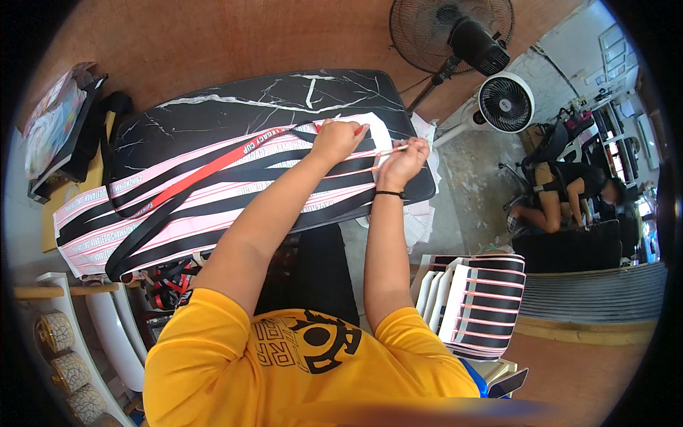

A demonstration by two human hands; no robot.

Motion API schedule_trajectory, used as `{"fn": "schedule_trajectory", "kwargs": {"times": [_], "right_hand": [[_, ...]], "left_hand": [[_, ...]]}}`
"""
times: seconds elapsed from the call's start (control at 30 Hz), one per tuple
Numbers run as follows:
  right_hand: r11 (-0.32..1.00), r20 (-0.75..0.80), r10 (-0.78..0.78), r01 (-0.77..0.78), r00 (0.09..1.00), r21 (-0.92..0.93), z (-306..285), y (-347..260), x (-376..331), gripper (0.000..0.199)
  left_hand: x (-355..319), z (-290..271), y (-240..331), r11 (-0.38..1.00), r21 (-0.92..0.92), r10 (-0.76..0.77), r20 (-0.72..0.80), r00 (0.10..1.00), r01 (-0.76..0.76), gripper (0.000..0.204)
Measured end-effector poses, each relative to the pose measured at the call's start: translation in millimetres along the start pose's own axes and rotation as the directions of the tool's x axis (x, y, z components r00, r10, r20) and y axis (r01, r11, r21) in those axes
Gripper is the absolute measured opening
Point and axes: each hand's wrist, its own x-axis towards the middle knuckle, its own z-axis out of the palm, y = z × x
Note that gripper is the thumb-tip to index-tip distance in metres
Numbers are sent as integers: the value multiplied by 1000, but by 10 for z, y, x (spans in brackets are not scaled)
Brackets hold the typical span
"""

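A long white sheet with pink lines and pale lettering [78, 260] lies slantwise over a black marble-patterned table [206, 114], with black straps [213, 206] along it. A loose red and black strap [213, 171] with white lettering runs on top toward my left hand. Near the sheet's right end, my left hand [334, 142] is closed, and a small red piece shows at its fingertips; its kind is unclear. Just right of it, my right hand [403, 164] pinches a thin, light-coloured stick-like tool [391, 151] held over the sheet's edge. A dark band circles my right wrist.
Two fans, one black [480, 46] and one white [505, 103], stand beyond the table. A stack of striped sheets [484, 306] is at lower right. Boxes and bags [60, 135] sit at left, above a rack [71, 334]. Another person [562, 188] sits far right.
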Motion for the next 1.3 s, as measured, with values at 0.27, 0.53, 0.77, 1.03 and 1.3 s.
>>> {"fn": "schedule_trajectory", "kwargs": {"times": [0.27,0.53,0.77,1.03,1.3], "right_hand": [[984,78,51,-37,996,-173,86,52,-29,9],[990,47,12,-5,999,-144,50,56,21,8],[959,95,157,-175,983,224,-69,-22,38,9],[849,-122,337,-245,934,468,-214,16,168,13],[843,-166,248,-128,954,523,-385,-10,248,18]], "left_hand": [[99,-405,221,990,2,-125,505,854,144,65],[-431,-214,311,994,94,42,179,983,-59,30],[-437,-186,255,999,-47,33,172,985,-26,16],[-438,-199,290,999,-44,18,151,988,-12,20],[-384,-177,185,972,-200,-107,79,991,121,23]]}}
